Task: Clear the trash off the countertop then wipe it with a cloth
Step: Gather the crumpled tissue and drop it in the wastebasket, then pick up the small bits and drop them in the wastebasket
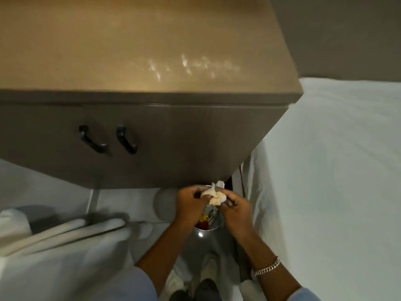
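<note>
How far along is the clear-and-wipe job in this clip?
Done, it seems: the visible countertop shows no trash. In hand: the left hand and right hand together hold a crumpled white wad above the metal bin, which already holds colourful waste. Left: dropping the wad and wiping; whether smears remain is unclear.

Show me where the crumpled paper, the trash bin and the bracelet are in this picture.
crumpled paper [213, 195]: head view, on the middle of the white wad between both hands.
trash bin [213, 224]: head view, on the shiny metal rim below the hands.
bracelet [267, 267]: head view, on the chain links across the right wrist.
</note>
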Demonstrator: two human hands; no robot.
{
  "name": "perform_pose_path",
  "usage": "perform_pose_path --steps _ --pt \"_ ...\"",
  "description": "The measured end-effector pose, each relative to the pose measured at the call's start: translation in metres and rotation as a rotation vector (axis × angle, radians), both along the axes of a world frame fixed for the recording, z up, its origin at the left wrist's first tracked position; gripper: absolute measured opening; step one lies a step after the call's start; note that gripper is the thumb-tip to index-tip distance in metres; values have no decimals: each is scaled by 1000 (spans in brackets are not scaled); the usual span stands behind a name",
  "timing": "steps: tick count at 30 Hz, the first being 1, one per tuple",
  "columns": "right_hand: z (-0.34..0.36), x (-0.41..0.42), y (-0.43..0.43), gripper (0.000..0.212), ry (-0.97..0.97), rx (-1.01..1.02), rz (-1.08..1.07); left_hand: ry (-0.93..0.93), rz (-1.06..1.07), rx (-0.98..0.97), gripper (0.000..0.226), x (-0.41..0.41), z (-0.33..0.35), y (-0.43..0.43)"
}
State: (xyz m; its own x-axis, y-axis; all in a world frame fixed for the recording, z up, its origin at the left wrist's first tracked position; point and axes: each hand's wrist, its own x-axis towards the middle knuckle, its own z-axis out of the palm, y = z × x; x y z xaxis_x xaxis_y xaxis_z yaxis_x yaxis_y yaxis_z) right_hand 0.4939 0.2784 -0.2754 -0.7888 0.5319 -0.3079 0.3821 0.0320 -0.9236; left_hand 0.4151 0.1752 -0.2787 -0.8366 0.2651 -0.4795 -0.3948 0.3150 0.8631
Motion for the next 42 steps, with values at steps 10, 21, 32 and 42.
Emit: perform_pose_path --steps 10,21,32,42 --pt "-153 9 -5 52 -301 -269 87 -502 68 17 57 10 -141 -14" --pt "223 -44 12 21 412 208 -93 152 -443 272 21 -43 233 -10" --pt "256 -286 100 23 422 597 -191 846 -221 -43 37 -289 295 53" --pt "260 -377 162 24 -248 1186 294 997 -649 -736 20 -390 266 67"
